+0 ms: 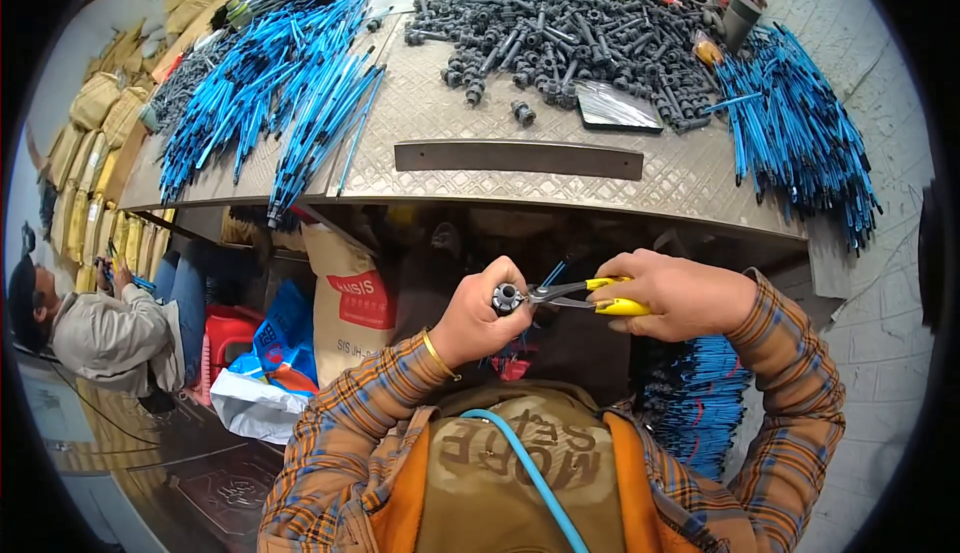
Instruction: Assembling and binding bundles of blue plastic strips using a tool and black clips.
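My left hand (480, 315) is closed around a dark grey plastic fitting (506, 299), its round, notched end facing up. In my right hand (675, 296) is a pair of yellow-handled pliers (572, 293), the handles somewhat spread. The pliers' jaws meet the right side of the fitting; whether they grip it or a small part beside it, I cannot tell. Just behind the jaws a short piece of thin blue tube (555, 271) shows. Both hands are held above my lap, in front of the table (700, 185).
Across the table lie a heap of dark grey fittings (560, 28), blue rods (250, 83) on the left and more blue rods (800, 118) on the right. A dark strip (515, 159) runs near the front edge. Sacks (345, 288) stand below. Another person (120, 333) sits at far left.
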Available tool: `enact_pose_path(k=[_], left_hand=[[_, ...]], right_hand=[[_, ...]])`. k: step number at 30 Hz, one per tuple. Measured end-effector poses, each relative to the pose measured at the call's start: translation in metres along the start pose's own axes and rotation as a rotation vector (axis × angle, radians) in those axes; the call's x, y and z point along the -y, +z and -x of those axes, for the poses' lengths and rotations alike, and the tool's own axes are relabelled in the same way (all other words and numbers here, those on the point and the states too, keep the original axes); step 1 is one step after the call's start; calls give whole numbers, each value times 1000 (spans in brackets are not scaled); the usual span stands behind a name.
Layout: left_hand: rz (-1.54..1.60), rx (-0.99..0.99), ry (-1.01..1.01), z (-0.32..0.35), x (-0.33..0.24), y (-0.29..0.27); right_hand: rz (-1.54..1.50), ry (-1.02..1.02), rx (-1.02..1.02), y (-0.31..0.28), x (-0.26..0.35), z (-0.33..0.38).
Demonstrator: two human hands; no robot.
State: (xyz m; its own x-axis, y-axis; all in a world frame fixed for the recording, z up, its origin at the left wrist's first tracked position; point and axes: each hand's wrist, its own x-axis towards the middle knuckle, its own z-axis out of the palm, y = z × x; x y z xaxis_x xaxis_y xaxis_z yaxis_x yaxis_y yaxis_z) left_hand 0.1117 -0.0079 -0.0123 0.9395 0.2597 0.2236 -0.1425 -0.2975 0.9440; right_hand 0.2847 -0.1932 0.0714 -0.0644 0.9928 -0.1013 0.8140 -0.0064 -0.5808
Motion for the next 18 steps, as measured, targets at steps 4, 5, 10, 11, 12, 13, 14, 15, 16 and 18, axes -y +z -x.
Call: enact_pose_path(k=[4,5,10,11,12,13,14,15,16,18], left_hand=[[-6,-10,11,-3,-1,-2],[-7,-9,6,-3,-1,-3],[-1,60,-60,2,-1,-11],[-46,134,-41,3,-1,-14],[-87,216,-24,3,0,-15],[-32,270,-64,5,-4,-17],[23,325,-107,6,-9,-20],[4,310,-90,8,-11,-21],[27,297,-82,9,-13,-20],[44,281,-55,10,-14,-18]], right_hand=[[229,-26,-36,-3,8,0],[278,-4,-12,-5,11,-2],[412,-9,50,-3,3,-3],[113,0,60,1,-4,-1],[-187,13,74,3,-7,4],[-264,115,228,-1,-6,4],[-341,223,382,-6,-4,4],[-640,473,515,-8,-1,5],[-951,490,542,-1,-3,7],[-1324,501,587,41,-18,17]])
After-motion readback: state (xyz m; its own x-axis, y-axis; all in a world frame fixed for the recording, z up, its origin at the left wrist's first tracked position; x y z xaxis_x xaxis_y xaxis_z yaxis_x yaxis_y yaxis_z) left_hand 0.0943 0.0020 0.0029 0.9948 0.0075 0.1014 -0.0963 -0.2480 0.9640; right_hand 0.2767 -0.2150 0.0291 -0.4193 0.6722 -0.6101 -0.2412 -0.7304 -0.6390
